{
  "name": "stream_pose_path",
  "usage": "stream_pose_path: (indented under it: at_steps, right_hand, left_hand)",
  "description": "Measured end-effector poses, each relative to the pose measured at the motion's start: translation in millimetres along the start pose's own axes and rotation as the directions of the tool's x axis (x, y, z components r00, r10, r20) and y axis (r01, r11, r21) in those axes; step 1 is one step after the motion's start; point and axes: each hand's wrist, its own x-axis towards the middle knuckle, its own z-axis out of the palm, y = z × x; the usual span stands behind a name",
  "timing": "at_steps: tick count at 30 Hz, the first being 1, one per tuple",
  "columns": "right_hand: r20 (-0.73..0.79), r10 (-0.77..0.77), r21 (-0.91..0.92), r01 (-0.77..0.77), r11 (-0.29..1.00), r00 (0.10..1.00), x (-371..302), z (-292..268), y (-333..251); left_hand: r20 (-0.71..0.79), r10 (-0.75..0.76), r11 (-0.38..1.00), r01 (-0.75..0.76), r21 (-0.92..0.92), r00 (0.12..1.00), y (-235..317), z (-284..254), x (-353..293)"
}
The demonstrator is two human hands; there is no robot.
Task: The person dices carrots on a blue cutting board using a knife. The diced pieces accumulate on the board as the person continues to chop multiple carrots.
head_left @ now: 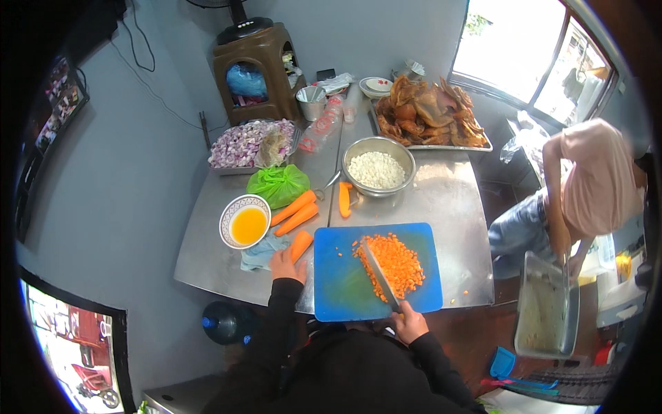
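My right hand (409, 323) grips the handle of a kitchen knife (380, 277), its blade slanting across a heap of diced carrot (400, 262). The heap lies on the right part of a blue cutting board (338, 303). Left of the board, my left hand (287, 267) is closed around the near end of a peeled carrot (301, 245), beside a light blue cloth (261, 254). Two more whole carrots (298, 217) lie just beyond. A narrower carrot piece (344, 200) rests by a steel bowl (352, 181) of chopped white pieces (376, 170).
Around the metal table (460, 214) stand a bowl of orange liquid (248, 225), a green plastic bag (278, 185), a tray of chopped purple onion (238, 146) and a tray of browned meat (431, 114). At right, another person (586, 183) handles a large metal pan (545, 307).
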Motion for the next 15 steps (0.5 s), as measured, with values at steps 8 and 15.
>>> stream_pose_path:
  at_steps: [8, 15]
  right_hand:
    - [-0.348, 0.123, -0.181, -0.196, 0.964, 0.929, 8, -38, 69]
    - [-0.122, 0.214, -0.288, -0.241, 0.927, 0.969, 2, -37, 73]
  left_hand:
    - [0.175, 0.233, 0.973, -0.23, -0.033, 0.957, 103, 78, 4]
    - [0.366, 0.33, 0.909, -0.188, -0.372, 0.87, 141, 123, -5]
